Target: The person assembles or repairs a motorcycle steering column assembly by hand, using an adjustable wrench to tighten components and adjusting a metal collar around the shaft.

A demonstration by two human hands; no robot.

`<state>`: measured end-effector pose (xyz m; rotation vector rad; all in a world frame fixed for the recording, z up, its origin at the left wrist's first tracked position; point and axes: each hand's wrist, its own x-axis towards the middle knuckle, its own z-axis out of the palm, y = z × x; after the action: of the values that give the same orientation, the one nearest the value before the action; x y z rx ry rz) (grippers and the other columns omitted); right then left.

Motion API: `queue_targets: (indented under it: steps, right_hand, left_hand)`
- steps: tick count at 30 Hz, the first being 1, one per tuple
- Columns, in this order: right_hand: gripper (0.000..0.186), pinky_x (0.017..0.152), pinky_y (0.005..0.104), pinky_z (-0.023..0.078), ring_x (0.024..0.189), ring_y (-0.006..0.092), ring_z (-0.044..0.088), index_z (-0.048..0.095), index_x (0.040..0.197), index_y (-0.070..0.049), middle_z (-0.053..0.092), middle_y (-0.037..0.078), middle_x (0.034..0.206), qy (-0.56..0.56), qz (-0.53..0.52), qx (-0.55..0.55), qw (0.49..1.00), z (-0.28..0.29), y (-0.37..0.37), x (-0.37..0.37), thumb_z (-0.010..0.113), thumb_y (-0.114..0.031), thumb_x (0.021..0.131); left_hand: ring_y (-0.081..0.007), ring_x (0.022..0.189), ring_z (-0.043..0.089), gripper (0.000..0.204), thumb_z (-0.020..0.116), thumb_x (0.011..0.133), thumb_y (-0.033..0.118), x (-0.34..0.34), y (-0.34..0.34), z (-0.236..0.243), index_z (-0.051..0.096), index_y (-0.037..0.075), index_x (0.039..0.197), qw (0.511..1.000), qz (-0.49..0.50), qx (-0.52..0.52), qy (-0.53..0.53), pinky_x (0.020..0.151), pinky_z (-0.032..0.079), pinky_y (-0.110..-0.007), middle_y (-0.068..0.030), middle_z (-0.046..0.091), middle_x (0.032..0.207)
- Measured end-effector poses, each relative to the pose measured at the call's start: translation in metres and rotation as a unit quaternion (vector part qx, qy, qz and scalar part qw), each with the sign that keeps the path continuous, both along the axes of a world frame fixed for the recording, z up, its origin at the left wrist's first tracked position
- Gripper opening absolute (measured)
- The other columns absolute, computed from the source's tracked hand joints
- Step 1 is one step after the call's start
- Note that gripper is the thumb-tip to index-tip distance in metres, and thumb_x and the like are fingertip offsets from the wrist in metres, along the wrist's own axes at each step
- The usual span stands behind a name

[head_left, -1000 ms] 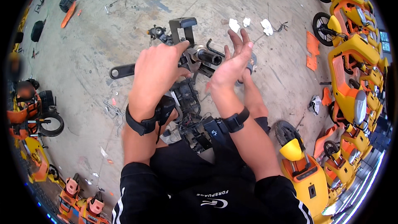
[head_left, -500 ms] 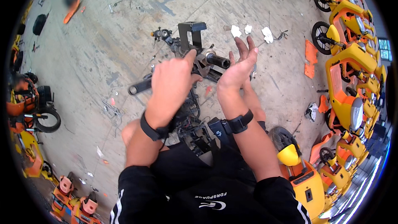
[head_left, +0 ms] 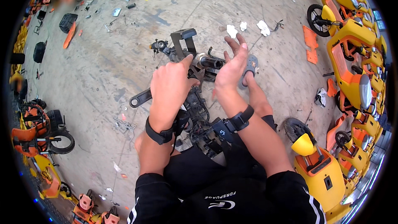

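Note:
A stripped black scooter frame (head_left: 195, 105) stands in front of me, with wires and brackets exposed. A flat black bracket (head_left: 176, 41) rises from its far part, and a round metal tube (head_left: 211, 62) points toward the right. My left hand (head_left: 171, 79) is over the frame, back up, with index finger and thumb apart; the index fingertip reaches the metal near the tube. Its other fingers are hidden. Beside the tube's open end, my right hand (head_left: 233, 67) is open, palm turned inward and fingers spread upward. Nothing shows in it.
Yellow scooters (head_left: 352, 66) line the right side; another yellow scooter body (head_left: 319, 174) is close at my lower right. Partly stripped orange scooters (head_left: 33, 135) stand at the left. White scraps (head_left: 263, 28), an orange panel (head_left: 310, 45) and small parts lie on the concrete floor.
My view has shifted, so the surroundings sit differently and a grey clog now shows beyond my right hand. Both hands keep nearly the same pose by the frame.

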<state>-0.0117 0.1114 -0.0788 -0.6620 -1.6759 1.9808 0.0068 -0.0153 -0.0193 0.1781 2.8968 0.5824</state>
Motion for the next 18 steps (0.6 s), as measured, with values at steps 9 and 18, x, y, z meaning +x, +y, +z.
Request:
queue_targets:
  steps: [9, 18]
  right_hand:
    - [0.054, 0.096, 0.0345, 0.033, 0.107, 0.022, 0.05, 0.044, 0.128, 0.001, 0.059, 0.015, 0.109, 0.011, -0.001, 0.007, 1.0, 0.002, -0.003, 0.002, 0.029, -0.041, 0.098]
    - [0.051, 0.099, 0.034, 0.032, 0.108, 0.0229, 0.05, 0.043, 0.128, 0.003, 0.058, 0.016, 0.11, 0.03, -0.017, 0.002, 0.999, 0.0, -0.003, 0.002, 0.034, -0.038, 0.098]
  left_hand:
    - [-0.0332, 0.076, 0.064, 0.06, 0.084, 0.05, 0.023, -0.014, -0.018, -0.003, 0.067, 0.011, 0.106, 0.997, -0.008, 0.072, -0.026, 0.068, 0.051, -0.04, -0.0169, 0.066, 0.078]
    - [-0.0327, 0.068, 0.063, 0.067, 0.087, 0.043, 0.022, -0.02, -0.027, -0.013, 0.066, 0.007, 0.105, 0.993, -0.035, 0.114, -0.009, 0.063, 0.048, -0.038, -0.0181, 0.062, 0.07]
